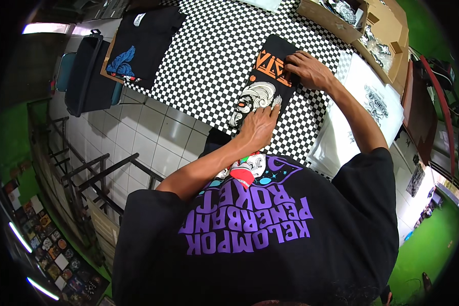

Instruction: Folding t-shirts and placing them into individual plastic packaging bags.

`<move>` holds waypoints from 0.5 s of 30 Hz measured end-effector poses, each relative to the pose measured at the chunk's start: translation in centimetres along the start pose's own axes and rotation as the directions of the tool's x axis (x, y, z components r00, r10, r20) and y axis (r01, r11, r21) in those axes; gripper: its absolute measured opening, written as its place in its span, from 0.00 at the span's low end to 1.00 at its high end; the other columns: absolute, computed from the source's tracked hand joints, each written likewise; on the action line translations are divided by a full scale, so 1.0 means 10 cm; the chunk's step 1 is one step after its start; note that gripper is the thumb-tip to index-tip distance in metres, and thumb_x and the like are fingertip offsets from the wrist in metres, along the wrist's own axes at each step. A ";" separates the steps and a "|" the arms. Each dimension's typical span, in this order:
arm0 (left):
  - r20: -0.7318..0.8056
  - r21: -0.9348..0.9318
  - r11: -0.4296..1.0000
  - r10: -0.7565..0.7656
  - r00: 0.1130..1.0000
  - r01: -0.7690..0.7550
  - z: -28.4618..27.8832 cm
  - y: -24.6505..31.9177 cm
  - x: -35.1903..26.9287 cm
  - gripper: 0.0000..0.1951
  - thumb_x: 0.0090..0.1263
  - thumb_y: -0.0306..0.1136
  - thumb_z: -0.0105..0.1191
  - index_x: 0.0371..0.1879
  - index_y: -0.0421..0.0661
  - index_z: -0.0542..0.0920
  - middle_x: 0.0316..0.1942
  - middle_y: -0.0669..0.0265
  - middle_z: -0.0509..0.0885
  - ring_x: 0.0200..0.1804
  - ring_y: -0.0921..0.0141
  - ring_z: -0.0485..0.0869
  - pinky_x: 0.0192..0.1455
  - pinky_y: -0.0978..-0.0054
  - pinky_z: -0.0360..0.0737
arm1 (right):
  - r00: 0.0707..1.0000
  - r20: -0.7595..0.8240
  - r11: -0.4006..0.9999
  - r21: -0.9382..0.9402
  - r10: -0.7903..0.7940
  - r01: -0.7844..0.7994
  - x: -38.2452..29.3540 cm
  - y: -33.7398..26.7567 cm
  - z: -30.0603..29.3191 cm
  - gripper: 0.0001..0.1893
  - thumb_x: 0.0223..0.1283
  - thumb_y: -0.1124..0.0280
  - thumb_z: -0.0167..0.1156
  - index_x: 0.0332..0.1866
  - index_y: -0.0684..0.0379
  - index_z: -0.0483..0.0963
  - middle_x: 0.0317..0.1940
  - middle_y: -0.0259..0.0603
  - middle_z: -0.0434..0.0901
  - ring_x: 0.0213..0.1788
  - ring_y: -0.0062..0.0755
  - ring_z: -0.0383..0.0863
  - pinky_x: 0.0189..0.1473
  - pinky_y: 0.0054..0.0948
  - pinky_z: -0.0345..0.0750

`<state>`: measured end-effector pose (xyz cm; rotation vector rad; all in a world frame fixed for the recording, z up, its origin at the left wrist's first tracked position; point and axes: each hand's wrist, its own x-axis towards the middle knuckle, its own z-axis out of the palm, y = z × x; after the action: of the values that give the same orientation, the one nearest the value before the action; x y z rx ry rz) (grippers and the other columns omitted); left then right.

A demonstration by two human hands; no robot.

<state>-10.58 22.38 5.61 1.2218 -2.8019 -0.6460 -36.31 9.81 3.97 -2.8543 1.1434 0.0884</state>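
A black T-shirt (269,74), folded into a narrow strip, lies on a table with a black-and-white checkered cover (199,65). Orange lettering and a cream-coloured swirling figure are printed on its upper face. My left hand (259,126) rests palm down on the lower part of the print, its fingers slightly apart. At the shirt's upper right edge is my right hand (310,70), with bent fingers lying over the fabric. Its thumb is hidden, so whether it pinches the cloth is unclear.
Another folded black T-shirt (137,46) with a blue print lies at the table's left corner. Printed translucent bags (361,103) lie at right, below open cardboard boxes (392,42) holding small packed items. A dark plastic bin (82,76) stands left; black metal frames (107,168) stand nearer.
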 end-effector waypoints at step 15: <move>-0.013 -0.734 0.672 -0.165 0.986 0.103 -1.76 -1.87 0.39 0.24 0.55 0.29 0.60 0.55 0.51 0.83 0.24 0.74 0.82 0.23 0.82 0.76 0.24 0.81 0.70 | 0.763 0.232 0.383 0.755 0.603 -0.532 -0.20 -1.07 -0.89 0.21 0.54 0.76 0.54 0.55 0.59 0.76 0.34 0.36 0.80 0.36 0.29 0.78 0.43 0.33 0.79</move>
<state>2.86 1.85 14.06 1.2059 -1.9962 -1.4993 -30.06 18.15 13.45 -1.5876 1.6105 -0.4164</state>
